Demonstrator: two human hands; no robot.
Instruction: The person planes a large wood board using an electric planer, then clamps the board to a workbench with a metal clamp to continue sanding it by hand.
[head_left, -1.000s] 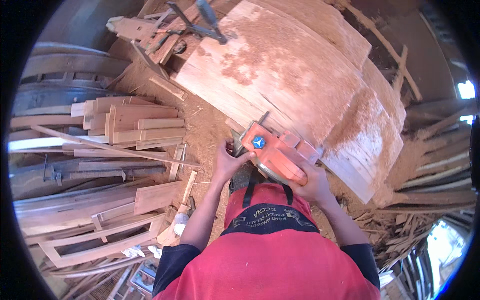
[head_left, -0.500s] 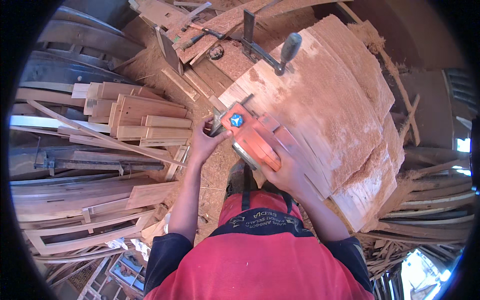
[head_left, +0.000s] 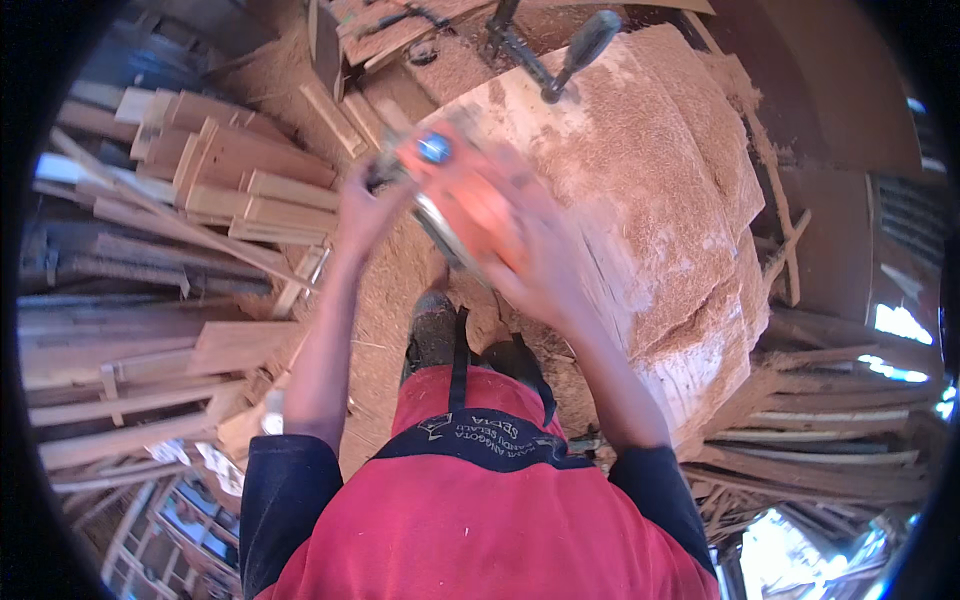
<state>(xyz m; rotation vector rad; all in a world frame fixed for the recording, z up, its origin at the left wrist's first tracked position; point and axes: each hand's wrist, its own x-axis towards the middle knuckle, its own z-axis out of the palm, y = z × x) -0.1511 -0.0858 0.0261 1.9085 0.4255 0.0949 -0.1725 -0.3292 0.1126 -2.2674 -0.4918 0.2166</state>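
Observation:
An orange electric hand planer (head_left: 470,200) with a blue knob sits at the near left edge of a wide wooden panel (head_left: 650,190), smeared by motion. My right hand (head_left: 540,255) is wrapped round its rear handle. At its front left side, my left hand (head_left: 372,205) has its fingers curled on a greyish part of the planer, with the thumb pointing toward the orange body. Sawdust and shavings cover much of the panel. Whether the planer's sole touches the wood is hidden from above.
A clamp (head_left: 570,65) with a dark handle stands at the panel's far edge. Stacked boards (head_left: 245,180) lie to the left, and long planks (head_left: 830,430) to the right. Beyond the panel, tools lie on a wooden plank (head_left: 395,40). Shavings cover the floor (head_left: 385,320).
Both hands and the planer have moved away from me and a little left along the panel's edge. The whole view has shifted too, and the planer is now blurred.

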